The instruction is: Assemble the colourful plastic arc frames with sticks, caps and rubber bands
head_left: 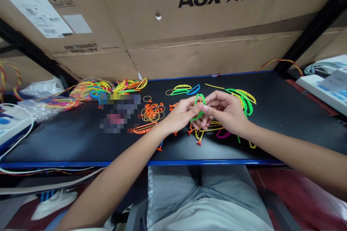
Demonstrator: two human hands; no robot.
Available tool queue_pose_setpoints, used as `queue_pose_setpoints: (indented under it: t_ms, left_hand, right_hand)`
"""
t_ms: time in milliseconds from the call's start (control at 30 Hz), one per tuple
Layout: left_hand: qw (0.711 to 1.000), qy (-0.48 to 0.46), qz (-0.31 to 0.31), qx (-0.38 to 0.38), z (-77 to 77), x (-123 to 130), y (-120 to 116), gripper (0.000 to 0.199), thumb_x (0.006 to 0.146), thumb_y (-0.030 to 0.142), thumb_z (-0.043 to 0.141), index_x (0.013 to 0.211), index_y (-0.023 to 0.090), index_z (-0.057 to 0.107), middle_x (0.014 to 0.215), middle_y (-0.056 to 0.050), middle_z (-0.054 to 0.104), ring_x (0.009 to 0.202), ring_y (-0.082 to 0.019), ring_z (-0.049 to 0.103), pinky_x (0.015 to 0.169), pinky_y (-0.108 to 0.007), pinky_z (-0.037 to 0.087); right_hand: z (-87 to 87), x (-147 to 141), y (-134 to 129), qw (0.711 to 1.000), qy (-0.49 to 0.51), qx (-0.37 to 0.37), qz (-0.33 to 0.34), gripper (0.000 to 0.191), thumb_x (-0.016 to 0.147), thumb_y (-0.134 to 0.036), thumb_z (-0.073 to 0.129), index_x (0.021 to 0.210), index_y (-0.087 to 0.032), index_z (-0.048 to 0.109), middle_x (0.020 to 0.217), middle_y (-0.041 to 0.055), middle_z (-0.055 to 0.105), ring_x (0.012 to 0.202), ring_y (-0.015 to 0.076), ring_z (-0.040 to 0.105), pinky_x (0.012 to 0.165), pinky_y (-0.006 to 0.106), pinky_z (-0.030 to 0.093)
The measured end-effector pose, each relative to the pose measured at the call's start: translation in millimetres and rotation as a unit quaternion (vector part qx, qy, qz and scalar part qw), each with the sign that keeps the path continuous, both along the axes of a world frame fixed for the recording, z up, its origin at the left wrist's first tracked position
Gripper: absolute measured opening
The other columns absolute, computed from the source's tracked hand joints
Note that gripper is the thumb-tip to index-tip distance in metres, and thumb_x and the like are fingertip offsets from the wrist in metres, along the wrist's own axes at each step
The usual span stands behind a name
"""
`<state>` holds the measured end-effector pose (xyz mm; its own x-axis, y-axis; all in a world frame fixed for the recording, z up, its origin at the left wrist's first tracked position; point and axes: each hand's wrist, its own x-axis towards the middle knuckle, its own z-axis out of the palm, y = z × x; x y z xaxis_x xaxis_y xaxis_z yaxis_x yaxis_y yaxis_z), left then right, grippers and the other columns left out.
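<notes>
The left hand (180, 113) and right hand (225, 110) hold a green perforated plastic strip (198, 107) in a narrow pinch between their fingers, over the middle of the black workbench (67, 140). Left of the strip, clear plastic bags (48, 106) hold tangled neon strips, and loose orange pieces and rubber bands (151, 113) lie nearer. Yellow-green strips (244, 101) lie right of it, and an AUX cardboard carton (162, 25) stands behind it
</notes>
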<state>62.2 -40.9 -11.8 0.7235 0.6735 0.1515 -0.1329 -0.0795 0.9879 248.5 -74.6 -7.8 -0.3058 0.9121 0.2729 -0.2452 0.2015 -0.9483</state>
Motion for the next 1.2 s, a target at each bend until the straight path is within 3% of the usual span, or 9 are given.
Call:
queue_pose_setpoints:
  t_ms: [367, 700, 967, 1100, 1200]
  left_hand:
    - [1.000, 0.020, -0.011, -0.002, -2.2, -1, 1, 0.057, 0.095, 0.073, 0.063, 0.113, 0.020, 0.054, 0.078, -0.004, 0.075, 0.061, -0.020, 0.079, 0.042, -0.019, 0.056]
    - [1.000, 0.017, 0.004, -0.008, -0.6, -2, 1, 0.053, 0.093, 0.071, 0.068, 0.107, 0.022, 0.053, 0.076, -0.002, 0.073, 0.066, -0.021, 0.080, 0.050, -0.022, 0.060]
    - [0.997, 0.018, 0.064, 0.047, 0.9, -7, 8, 0.049, 0.092, 0.059, 0.077, 0.118, 0.019, 0.068, 0.081, -0.001, 0.073, 0.068, -0.015, 0.076, 0.059, -0.021, 0.060]
    - [0.996, 0.032, 0.079, 0.041, 7.0, -16, 10, 0.058, 0.089, 0.055, 0.081, 0.131, 0.018, 0.065, 0.088, -0.006, 0.080, 0.078, -0.022, 0.082, 0.065, -0.027, 0.065]
    - [0.980, 0.016, 0.180, 0.080, 16.2, -34, 18, 0.054, 0.092, 0.056, 0.076, 0.128, 0.017, 0.065, 0.090, -0.009, 0.083, 0.079, -0.024, 0.083, 0.066, -0.030, 0.067]
  right_hand:
    - [1.0, 0, 0, 0.999, -0.018, 0.025, -0.031, 0.030, 0.085, -0.040, 0.090, 0.090, -0.021, 0.067, 0.064, -0.0004, 0.076, 0.047, 0.0165, 0.072, 0.044, 0.023, 0.059]
    - [3.9, 1, 1, 1.000, -0.011, 0.009, -0.026, 0.035, 0.082, -0.042, 0.092, 0.087, -0.021, 0.065, 0.062, -0.0006, 0.075, 0.042, 0.0147, 0.069, 0.041, 0.022, 0.058]
    - [3.1, 5, 4, 0.999, -0.030, -0.011, -0.009, 0.044, 0.074, -0.046, 0.096, 0.085, -0.021, 0.062, 0.066, -0.0001, 0.076, 0.038, 0.0129, 0.065, 0.038, 0.022, 0.054]
    - [3.8, 7, 5, 0.999, -0.046, 0.004, -0.023, 0.042, 0.077, -0.047, 0.094, 0.085, -0.021, 0.062, 0.064, -0.0014, 0.073, 0.037, 0.0119, 0.062, 0.036, 0.022, 0.051]
    - [6.2, 12, 8, 0.996, -0.048, 0.032, -0.060, 0.038, 0.077, -0.045, 0.093, 0.085, -0.021, 0.064, 0.061, -0.0033, 0.070, 0.037, 0.0112, 0.061, 0.035, 0.022, 0.048]
